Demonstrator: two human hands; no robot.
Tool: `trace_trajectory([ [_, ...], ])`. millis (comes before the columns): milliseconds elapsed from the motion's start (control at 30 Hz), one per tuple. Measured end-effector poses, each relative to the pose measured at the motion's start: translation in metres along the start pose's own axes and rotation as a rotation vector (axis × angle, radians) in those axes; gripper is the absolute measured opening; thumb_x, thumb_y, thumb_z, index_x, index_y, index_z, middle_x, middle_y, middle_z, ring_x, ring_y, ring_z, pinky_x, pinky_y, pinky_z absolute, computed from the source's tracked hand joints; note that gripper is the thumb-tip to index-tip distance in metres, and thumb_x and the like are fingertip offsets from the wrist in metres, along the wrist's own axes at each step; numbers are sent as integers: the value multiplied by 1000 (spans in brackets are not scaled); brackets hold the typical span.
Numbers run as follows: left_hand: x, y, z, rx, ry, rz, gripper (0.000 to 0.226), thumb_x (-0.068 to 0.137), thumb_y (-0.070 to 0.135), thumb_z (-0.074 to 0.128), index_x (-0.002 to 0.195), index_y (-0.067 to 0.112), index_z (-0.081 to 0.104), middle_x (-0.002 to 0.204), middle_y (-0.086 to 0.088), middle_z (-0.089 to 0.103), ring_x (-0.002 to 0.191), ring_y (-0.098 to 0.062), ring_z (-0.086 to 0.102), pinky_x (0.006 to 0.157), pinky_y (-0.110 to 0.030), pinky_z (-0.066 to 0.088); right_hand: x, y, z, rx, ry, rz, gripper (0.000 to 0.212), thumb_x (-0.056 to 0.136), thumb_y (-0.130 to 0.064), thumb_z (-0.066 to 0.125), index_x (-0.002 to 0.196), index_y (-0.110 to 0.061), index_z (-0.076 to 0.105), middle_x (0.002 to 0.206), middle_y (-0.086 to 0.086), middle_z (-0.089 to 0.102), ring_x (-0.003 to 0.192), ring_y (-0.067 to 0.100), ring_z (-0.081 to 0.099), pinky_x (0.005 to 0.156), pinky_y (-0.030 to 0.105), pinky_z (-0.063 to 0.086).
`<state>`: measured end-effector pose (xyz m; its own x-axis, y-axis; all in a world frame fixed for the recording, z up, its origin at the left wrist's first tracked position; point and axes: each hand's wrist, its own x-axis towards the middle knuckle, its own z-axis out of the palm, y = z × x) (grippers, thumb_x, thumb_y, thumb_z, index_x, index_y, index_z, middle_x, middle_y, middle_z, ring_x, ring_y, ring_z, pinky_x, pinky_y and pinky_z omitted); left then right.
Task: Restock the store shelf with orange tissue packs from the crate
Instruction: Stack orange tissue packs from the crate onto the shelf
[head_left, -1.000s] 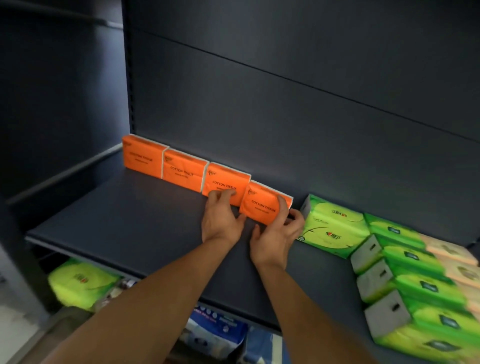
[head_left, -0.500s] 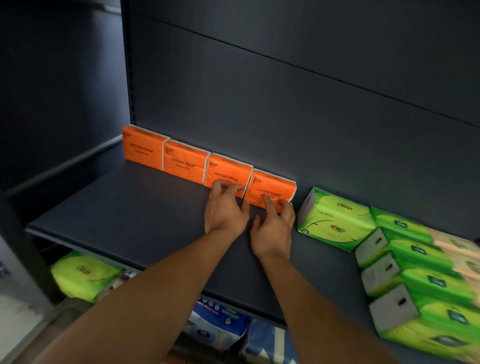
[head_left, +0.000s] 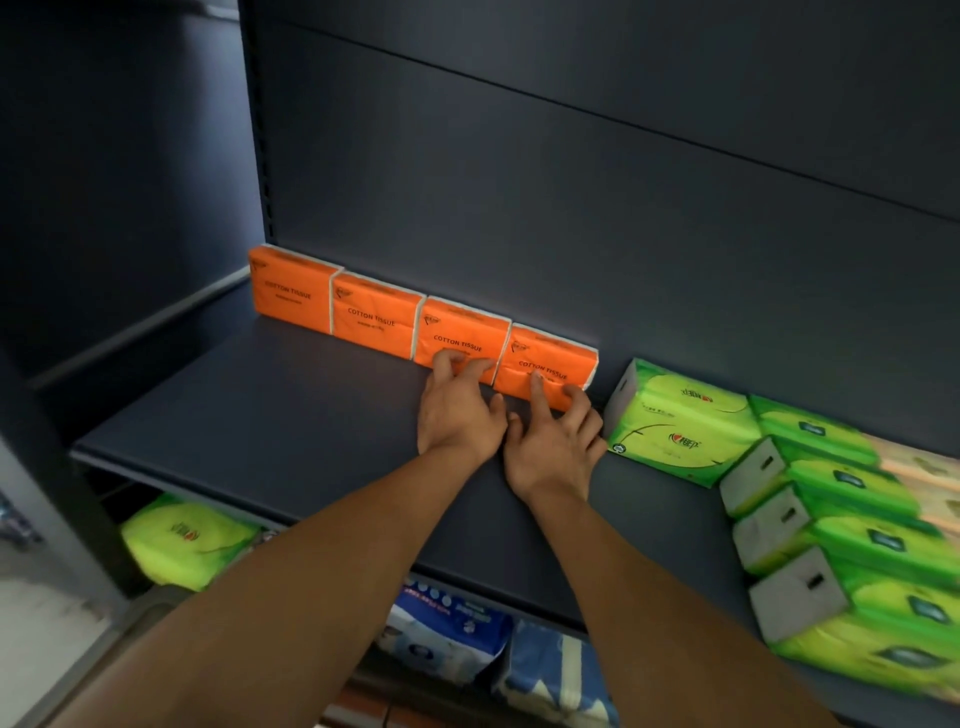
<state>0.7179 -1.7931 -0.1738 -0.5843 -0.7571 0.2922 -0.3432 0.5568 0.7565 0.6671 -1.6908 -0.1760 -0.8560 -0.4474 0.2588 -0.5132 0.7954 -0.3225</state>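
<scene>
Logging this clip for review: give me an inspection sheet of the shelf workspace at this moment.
Surface: dark shelf, bare in front of the row.
Job's things: four orange tissue packs upright in a row against the back panel; no crate in view.
Clutter: green tissue packs lying on the shelf's right side.
Grippers: left hand touches the third pack with its fingertips; right hand touches the fourth; neither grips.
Cables: nothing seen.
Surroundings: lower shelf holds a yellow-green pack and blue-and-white packs.
</scene>
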Motion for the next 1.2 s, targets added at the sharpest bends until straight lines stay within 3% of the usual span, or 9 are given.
trace_trajectory([
  [167,-5,0,-19,-142,-64,7,49,86,17,70,133,19,56,136,-4,38,120,-17,49,106,-17,35,-13,-1,-11,145,118,-55,58,91,-34,60,146,-40,42,141,7,32,127,31,30,104,44,24],
  [300,-30,-4,-53,-250,-90,15,39,83,10,71,121,15,63,114,-6,57,99,-18,63,92,-33,54,-39,-6,-24,302,85,-9,43,91,-29,61,134,-26,58,130,10,47,123,31,41,102,40,29],
  [400,-65,-11,-81,-234,-62,64,14,84,14,72,98,13,69,87,1,65,72,-10,61,80,-31,57,-71,-17,-31,435,117,-80,23,93,-31,63,110,-18,70,109,10,63,110,33,52,92,38,38],
  [567,-135,-12,-135,-47,-94,136,15,90,31,65,79,21,68,65,8,63,63,-10,60,66,-28,52,-143,-34,-58,617,149,-201,18,93,-32,63,84,-17,69,78,-2,60,83,21,57,77,37,48],
  [733,-218,-34,-160,-44,-177,67,18,87,33,62,73,22,63,57,9,58,59,-11,59,60,-28,49,-240,-24,-60,458,177,-274,16,89,-30,67,79,-19,63,70,-4,54,74,14,51,66,26,38],
  [900,-306,-81,-177,16,-434,-99,16,86,29,66,75,18,69,67,5,66,69,-14,64,67,-28,49,-340,21,-29,257,-193,-227,6,85,-30,66,86,-24,66,83,-6,58,85,14,55,69,28,44],
  [1000,-351,-106,-191,87,-582,-164,17,83,29,64,78,16,74,79,0,73,80,-15,66,72,-25,49,-382,42,-10,70,-546,-181,17,83,-34,63,97,-26,69,106,0,59,110,23,56,86,34,50],
  [1100,-374,-120,-208,158,-768,-209,15,89,21,63,90,15,77,94,0,74,90,-12,65,70,-14,44,-399,44,-10,-188,-887,-162,44,85,-37,67,129,-33,61,151,1,31,142,24,26,112,35,32],
  [1200,-371,-125,-219,286,-1023,-197,19,91,31,60,98,23,76,108,3,71,102,-16,63,86,-24,49,-402,36,-16,-280,-1026,-100,59,88,-41,65,144,-36,47,164,0,-3,150,28,3,119,33,15],
])
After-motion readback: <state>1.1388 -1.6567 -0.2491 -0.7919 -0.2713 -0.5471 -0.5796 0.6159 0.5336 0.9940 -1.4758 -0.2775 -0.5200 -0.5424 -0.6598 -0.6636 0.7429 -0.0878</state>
